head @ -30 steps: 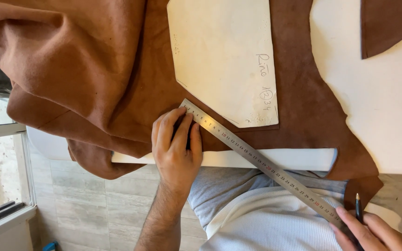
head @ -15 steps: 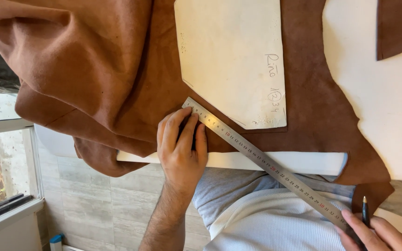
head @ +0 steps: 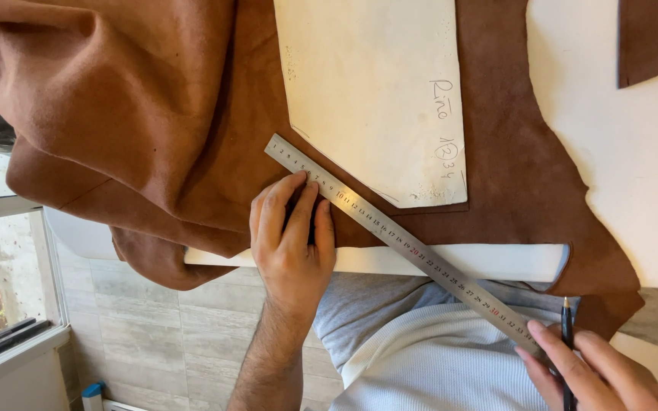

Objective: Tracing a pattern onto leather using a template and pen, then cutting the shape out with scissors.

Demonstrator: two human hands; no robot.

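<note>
Ruler [head: 405, 247], a long steel one, runs slantwise from the brown leather [head: 154, 137] down past the table [head: 626, 160] edge. Left hand [head: 292, 243] lies flat by the ruler's upper end, fingers [head: 298, 209] pressed close together, tips touching the ruler's edge on the leather. Right hand [head: 592, 373] grips the ruler's lower end, fingers curled together around a dark pen [head: 566, 335] beside the ruler. Above the ruler a pale pattern [head: 375, 91] rests on the leather, its slanted edge just beside the ruler.

Bare forearms, white ribbed top, light grey trousers below.
</note>
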